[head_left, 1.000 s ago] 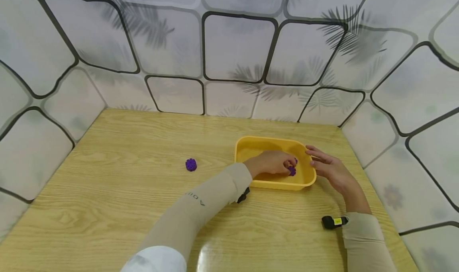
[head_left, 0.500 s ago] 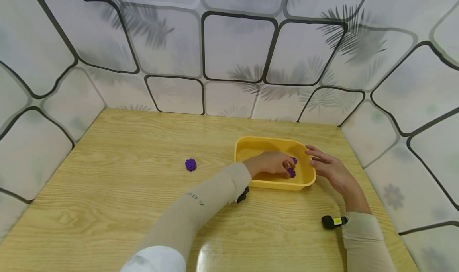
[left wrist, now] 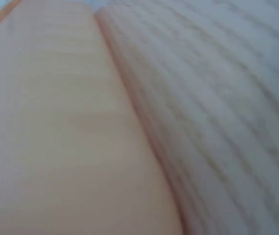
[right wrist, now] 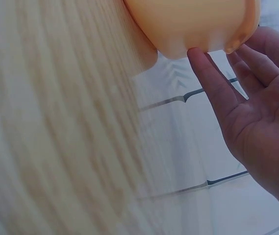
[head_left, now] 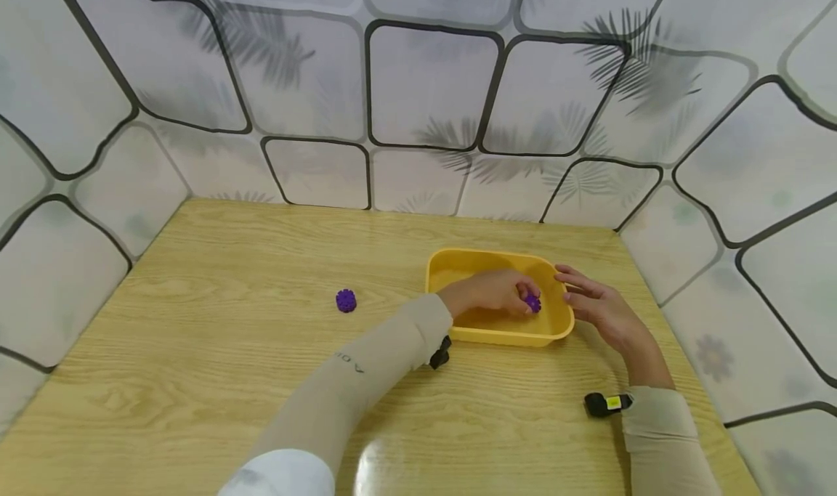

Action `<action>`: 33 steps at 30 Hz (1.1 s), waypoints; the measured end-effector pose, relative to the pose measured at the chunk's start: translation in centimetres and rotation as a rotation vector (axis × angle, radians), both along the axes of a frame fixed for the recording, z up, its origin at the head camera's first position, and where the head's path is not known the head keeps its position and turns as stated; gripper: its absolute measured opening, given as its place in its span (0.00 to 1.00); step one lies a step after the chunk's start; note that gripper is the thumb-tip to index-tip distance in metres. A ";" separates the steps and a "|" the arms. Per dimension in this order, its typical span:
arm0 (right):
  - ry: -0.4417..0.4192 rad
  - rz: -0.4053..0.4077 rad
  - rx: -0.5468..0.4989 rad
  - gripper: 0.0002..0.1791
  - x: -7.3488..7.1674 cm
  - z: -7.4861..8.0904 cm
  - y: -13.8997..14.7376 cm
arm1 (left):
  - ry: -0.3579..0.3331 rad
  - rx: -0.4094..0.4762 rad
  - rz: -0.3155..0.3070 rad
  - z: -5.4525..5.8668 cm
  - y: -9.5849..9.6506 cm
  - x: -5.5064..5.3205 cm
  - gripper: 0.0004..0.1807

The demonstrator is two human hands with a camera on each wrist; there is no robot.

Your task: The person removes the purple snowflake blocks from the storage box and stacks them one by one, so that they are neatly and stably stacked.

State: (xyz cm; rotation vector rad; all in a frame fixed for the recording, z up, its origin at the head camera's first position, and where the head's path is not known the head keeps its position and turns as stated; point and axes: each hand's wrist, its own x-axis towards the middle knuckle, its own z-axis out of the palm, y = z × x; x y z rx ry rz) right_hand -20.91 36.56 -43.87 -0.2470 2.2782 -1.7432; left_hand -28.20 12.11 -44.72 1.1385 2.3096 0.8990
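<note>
My left hand (head_left: 500, 290) reaches into a yellow plastic basin (head_left: 443, 265), its thumb and fingers curled round a small purple knobbly piece (head_left: 533, 303). Part of that piece is hidden by the fingertips. At the basin's right end is my right hand (head_left: 604, 311), fingers spread and fairly straight, with the tips against the rim. The right wrist view shows the thumb and fingers of this hand (right wrist: 262, 98) at the outside of the basin's end wall (right wrist: 193, 24). Skin and wood grain fill the left wrist view, where no held thing shows.
Another purple knobbly piece (head_left: 346, 301) lies on the wooden table (head_left: 248, 351), left of the basin. A patterned wall covering (head_left: 431, 82) rises behind the table and at both sides. Black wrist devices (head_left: 596, 404) sit at both cuffs.
Earlier, two purple pieces showed at my left fingertips; now only one shows there. The left hand has risen slightly and its fingers have closed in. The right hand stays at the rim.
</note>
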 end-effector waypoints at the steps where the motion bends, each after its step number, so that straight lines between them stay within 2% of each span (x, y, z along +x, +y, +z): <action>1: 0.000 -0.002 0.002 0.29 0.0 0.0 0.0 | -0.004 0.019 -0.001 0.1 -0.1 -0.1 0.20; 7: -0.008 -0.007 -0.004 0.29 0.0 0.0 -0.1 | -0.086 0.150 0.001 1.2 -1.8 0.0 0.18; 10: -0.011 -0.009 0.001 0.30 0.0 0.0 -0.1 | -0.099 0.191 0.018 2.1 -3.2 0.0 0.19; 17: -0.003 -0.005 0.021 0.31 0.1 -0.1 0.1 | -0.020 0.200 0.088 4.2 -7.3 0.0 0.24; 23: 0.012 0.005 0.017 0.31 0.0 -0.1 0.2 | 0.012 0.226 0.155 5.7 -12.3 1.2 0.23; 26: 0.021 0.010 0.015 0.30 0.0 0.0 0.1 | 0.022 0.230 0.211 6.1 -14.6 1.9 0.22; 33: 0.020 0.008 0.055 0.31 0.2 0.0 0.2 | 0.042 0.213 0.329 5.9 -19.8 3.7 0.22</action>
